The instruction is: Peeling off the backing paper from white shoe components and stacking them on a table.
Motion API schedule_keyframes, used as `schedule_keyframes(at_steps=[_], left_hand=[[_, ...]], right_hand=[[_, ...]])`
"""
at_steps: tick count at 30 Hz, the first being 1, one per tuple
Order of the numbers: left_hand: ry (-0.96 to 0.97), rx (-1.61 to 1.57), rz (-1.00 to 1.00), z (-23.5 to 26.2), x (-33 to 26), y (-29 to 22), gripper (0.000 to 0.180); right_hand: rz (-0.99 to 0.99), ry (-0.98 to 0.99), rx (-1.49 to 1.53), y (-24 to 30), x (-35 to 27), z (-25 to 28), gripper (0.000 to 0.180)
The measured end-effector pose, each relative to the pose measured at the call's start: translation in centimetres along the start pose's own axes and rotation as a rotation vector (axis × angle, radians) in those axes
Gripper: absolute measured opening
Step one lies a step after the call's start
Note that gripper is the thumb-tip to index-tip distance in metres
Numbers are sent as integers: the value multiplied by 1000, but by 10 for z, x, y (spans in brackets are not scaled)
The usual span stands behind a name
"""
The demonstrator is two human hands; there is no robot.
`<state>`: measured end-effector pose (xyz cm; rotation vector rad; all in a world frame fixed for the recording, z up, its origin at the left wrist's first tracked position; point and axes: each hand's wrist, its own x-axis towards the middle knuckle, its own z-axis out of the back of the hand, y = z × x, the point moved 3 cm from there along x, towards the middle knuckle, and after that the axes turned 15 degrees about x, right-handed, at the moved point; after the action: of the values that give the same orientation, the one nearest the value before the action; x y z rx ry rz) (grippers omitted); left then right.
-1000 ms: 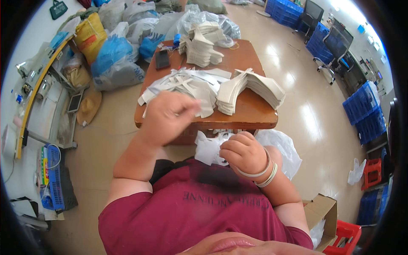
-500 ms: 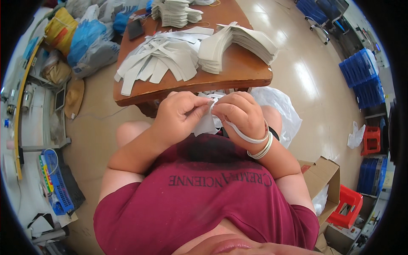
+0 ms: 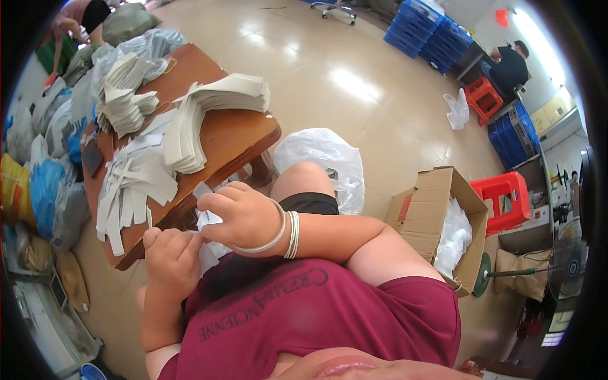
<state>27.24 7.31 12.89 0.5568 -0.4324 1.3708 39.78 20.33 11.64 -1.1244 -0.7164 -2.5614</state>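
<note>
Nearest, the left hand point(image 3: 170, 261) has its fingers pinched around a slim pale strip point(image 3: 149, 217) that stands upright at the bench's edge; the right hand point(image 3: 235, 216), smooth white bands point(image 3: 293, 234) ringing its wrist, curls its fingers narrowly by a flat greyish piece point(image 3: 202, 189), though I cannot tell whether they grip it. On the glossy brown wooden bench point(image 3: 244, 132) lie fanned, matt offcuts point(image 3: 136, 185), a thick arched stack point(image 3: 209, 113) and, farther, layered bent sheets point(image 3: 125, 95). Beyond bulge crinkled plastic bags point(image 3: 47, 196).

A workshop is shown by white pieces point(image 3: 183, 142) stacked on the table point(image 3: 239, 132), bags point(image 3: 47, 190) heaped left of it and crates point(image 3: 408, 33) piled well to its right.
</note>
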Motion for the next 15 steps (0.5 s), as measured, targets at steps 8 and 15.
schedule_keyframes(at_steps=[8,15], left_hand=[[43,-38,56,1,5,2,18],[-32,-50,127,-3,3,9,15]], right_hand=[[20,-162,-87,-5,2,0,33],[-65,-234,-133,-3,4,0,49]])
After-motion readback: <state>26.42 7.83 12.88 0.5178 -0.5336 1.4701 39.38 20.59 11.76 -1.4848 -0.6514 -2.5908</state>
